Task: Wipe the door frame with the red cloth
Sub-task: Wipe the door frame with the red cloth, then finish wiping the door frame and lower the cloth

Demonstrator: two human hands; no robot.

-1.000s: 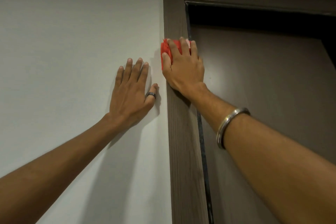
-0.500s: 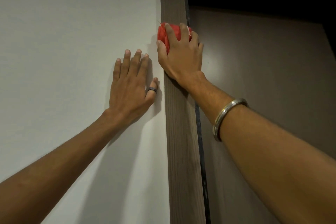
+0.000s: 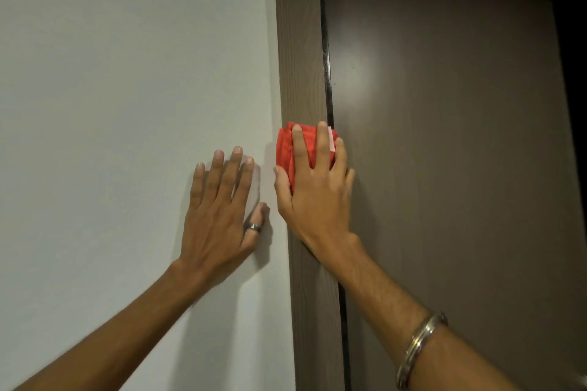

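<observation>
Right hand [image 3: 313, 190]: fingers spread, pressing the folded red cloth [image 3: 287, 149] flat against the brown door frame [image 3: 298, 51].
Left hand [image 3: 219, 209]: open, palm flat on the white wall [image 3: 127, 73], holding nothing, just beside the frame.
Door [image 3: 444, 136]: right of the frame.
Advice: keep even pressure, cloth covering the frame's full width, strokes overlapping along its length.

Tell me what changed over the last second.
The view tilted up and the frame's top corner left the picture. The right hand still presses the red cloth flat on the door frame; the left hand stays flat on the wall.
</observation>
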